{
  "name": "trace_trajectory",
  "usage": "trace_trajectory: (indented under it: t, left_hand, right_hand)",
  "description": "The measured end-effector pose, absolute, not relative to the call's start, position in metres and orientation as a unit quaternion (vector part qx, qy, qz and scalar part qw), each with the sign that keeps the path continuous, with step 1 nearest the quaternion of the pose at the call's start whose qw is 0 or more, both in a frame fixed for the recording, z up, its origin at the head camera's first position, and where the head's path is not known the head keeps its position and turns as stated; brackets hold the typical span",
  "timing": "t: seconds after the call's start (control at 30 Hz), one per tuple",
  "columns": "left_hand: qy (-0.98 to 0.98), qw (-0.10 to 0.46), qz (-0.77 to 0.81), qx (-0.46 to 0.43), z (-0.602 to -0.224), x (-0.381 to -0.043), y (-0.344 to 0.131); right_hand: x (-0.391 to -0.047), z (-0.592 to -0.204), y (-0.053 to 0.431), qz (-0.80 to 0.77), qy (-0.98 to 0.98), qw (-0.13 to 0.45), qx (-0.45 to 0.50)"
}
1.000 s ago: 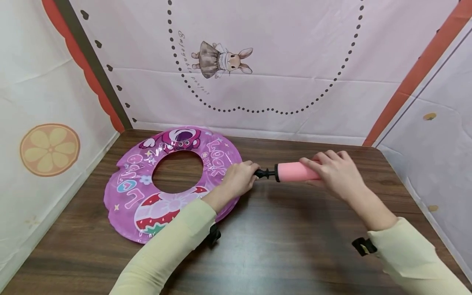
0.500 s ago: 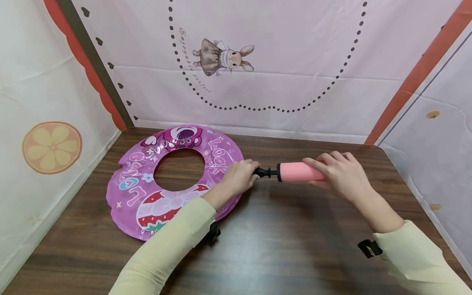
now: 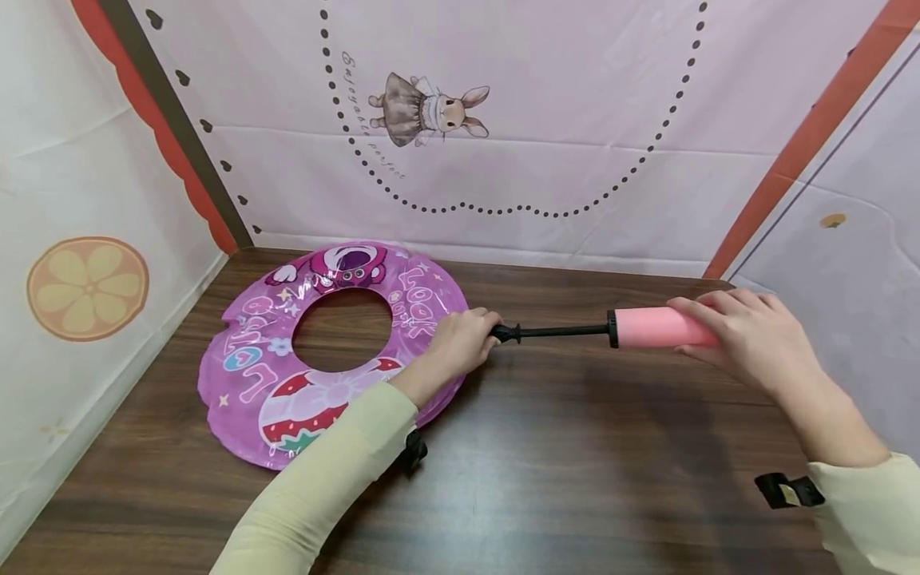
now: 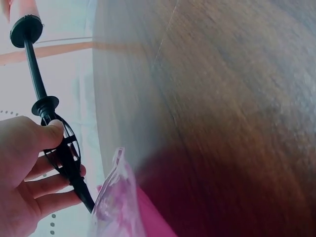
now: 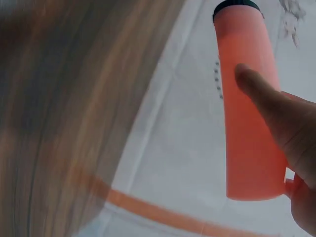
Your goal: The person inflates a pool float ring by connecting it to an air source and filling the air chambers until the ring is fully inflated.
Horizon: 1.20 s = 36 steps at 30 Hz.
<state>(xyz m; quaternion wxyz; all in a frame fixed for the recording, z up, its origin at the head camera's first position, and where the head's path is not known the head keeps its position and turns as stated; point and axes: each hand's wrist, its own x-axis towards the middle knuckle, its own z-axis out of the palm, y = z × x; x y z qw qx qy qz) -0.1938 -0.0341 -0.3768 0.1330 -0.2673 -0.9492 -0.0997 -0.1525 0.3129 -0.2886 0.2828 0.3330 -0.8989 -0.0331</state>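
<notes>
A pink hand pump (image 3: pixel 650 327) lies level above the table, its long black rod (image 3: pixel 564 331) drawn out of the barrel. My right hand (image 3: pixel 755 335) grips the pink barrel, thumb along its side in the right wrist view. With my left hand (image 3: pixel 463 339) I hold the black end piece (image 4: pixel 61 148) of the rod between thumb and fingers. Its narrow tip meets the clear plastic edge of a purple swim ring (image 3: pixel 431 299), where the tip's end is hidden. The ring lies on the left, partly filled, with creases along its left rim and a bear and strawberry print.
The brown wooden table (image 3: pixel 546 495) spreads under both arms. A pale printed cloth (image 3: pixel 575 104) with a rabbit figure hangs at the back, and similar cloths close off the left and right sides.
My right hand has pulled the pink barrel to the right, and much more of the black rod shows. My left hand and the swim ring stay nearly in place.
</notes>
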Motion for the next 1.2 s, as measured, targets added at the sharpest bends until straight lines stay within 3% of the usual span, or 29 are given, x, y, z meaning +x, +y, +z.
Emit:
trace_trajectory:
  t: [0.33,0.6,0.87,1.2]
  left_hand:
    - [-0.945,0.147,-0.084,-0.280,-0.376,-0.191,-0.026]
    - [-0.948,0.122,-0.110,-0.274,-0.373,-0.192,-0.027]
    - [-0.950,0.104,-0.111,-0.271,-0.373,-0.193,-0.029]
    - [-0.953,0.102,-0.096,-0.268,-0.375,-0.195,-0.031]
  right_hand:
    - [-0.167,-0.315,0.241,-0.072,-0.881,0.290,0.368]
    - [-0.172,-0.319,0.224,-0.072,-0.877,0.296,0.371]
    - [-0.167,-0.313,0.249,-0.045,-0.888,0.280,0.362]
    - [-0.152,-0.290,0.325,-0.018,-0.917,0.241,0.317]
